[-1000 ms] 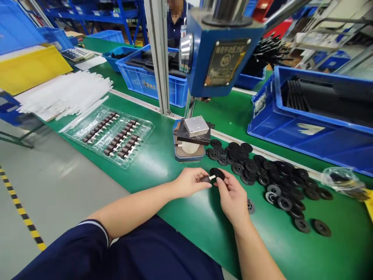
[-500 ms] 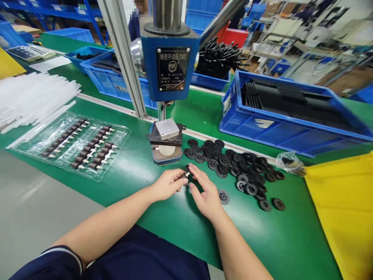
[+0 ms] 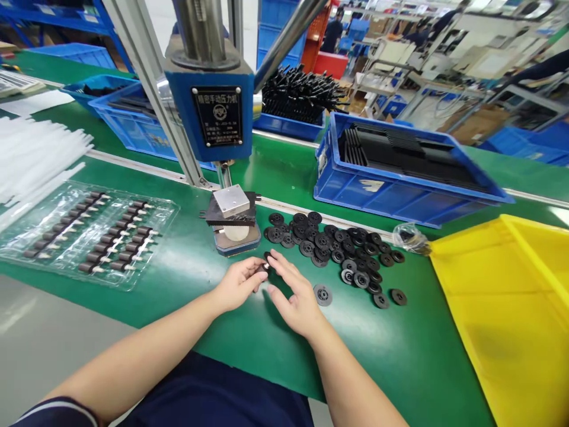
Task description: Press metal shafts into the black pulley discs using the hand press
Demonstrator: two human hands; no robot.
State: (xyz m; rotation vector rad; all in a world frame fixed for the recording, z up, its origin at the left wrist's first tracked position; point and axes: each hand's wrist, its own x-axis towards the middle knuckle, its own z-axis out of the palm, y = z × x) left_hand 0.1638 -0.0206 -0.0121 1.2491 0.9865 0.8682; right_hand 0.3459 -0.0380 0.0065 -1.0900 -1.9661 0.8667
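Just in front of the blue press (image 3: 237,238), my left hand (image 3: 239,283) pinches a small dark cylinder (image 3: 264,268) with a white tip. My right hand (image 3: 294,295) is beside it, its fingertips on a small black disc (image 3: 267,255) by the white tip; the thumb is held apart from the fingers. How far disc and cylinder are joined is hidden by the fingers. Several black discs (image 3: 322,240) lie in a loose pile to the right, and a single grey-black disc (image 3: 323,295) is close to my right hand. A clear tray (image 3: 164,220) at the left holds rows of similar cylinders.
Behind the pile stands a blue crate (image 3: 391,193) of black plates. At the right is a yellow bin (image 3: 462,302), with a clear bag (image 3: 409,238) near its corner. White strips (image 3: 40,154) lie at the far left. The press head (image 3: 213,112) overhangs the bench.
The camera view has turned to the right, so bench and hands appear further left. Both hands remain together at the small parts, with little change in grip.
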